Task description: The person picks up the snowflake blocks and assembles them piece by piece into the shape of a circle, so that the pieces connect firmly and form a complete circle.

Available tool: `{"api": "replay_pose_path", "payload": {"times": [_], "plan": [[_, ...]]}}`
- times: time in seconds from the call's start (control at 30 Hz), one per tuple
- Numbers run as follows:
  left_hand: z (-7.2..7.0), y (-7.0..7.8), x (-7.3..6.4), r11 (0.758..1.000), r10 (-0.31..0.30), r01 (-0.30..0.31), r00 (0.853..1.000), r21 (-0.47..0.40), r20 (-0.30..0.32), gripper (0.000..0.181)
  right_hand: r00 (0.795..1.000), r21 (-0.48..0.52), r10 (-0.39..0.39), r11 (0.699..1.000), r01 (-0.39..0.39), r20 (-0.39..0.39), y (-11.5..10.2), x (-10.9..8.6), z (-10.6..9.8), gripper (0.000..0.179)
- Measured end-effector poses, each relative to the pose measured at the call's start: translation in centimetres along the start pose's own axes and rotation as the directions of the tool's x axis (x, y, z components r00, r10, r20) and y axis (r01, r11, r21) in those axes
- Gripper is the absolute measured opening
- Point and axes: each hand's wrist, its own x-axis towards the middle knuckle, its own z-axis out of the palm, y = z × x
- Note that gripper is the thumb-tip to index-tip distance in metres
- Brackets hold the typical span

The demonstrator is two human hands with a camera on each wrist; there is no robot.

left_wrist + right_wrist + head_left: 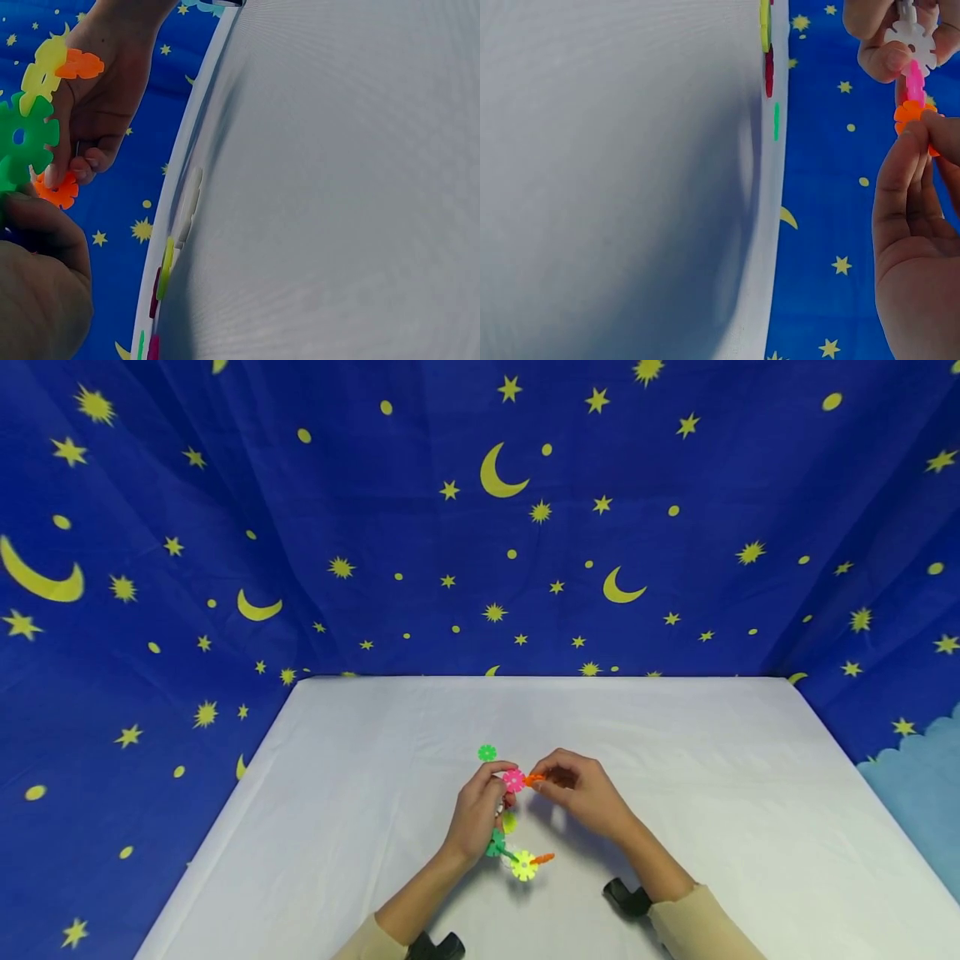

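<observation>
Head view: left hand (471, 818) hides part of the white disc (924, 46), right hand (588, 789) covers part of the orange disc (534, 779); slot joints too small to read. Left wrist: left edge cuts the green disc (34, 135) and left hand, bottom edge clips a pink piece (154, 349). Right wrist: right hand runs off-frame.

Left grip (480, 810) holds linked discs (510, 822) — right grip (581, 785) pinches an orange piece (534, 780).
</observation>
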Motion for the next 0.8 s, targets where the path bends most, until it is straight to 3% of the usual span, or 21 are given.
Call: {"api": "replay_pose_path", "payload": {"times": [0.33,0.53,0.67,0.8], "plan": [[0.0,0.3,-0.1,1.000,0.003,-0.004,1.000,0.024,0.012,0.034,0.999,-0.011,-0.035,0.999,0.035,0.007,-0.1,0.0,0.0,0.021],[0.0,0.5,-0.2,0.999,0.010,-0.012,1.000,0.045,0.028,0.033,0.994,-0.006,-0.108,0.994,0.108,-0.020,-0.3,-0.1,0.3,0.018],[0.1,0.5,-0.3,0.999,0.015,-0.016,0.999,0.037,0.032,0.031,0.990,-0.042,-0.136,0.990,0.134,-0.047,-2.0,-0.2,0.5,0.017],[0.2,-1.5,0.4,0.999,0.019,-0.020,0.999,0.040,0.025,0.030,0.990,-0.061,-0.132,0.990,0.128,-0.055,-3.8,-0.4,0.6,0.016]]}}
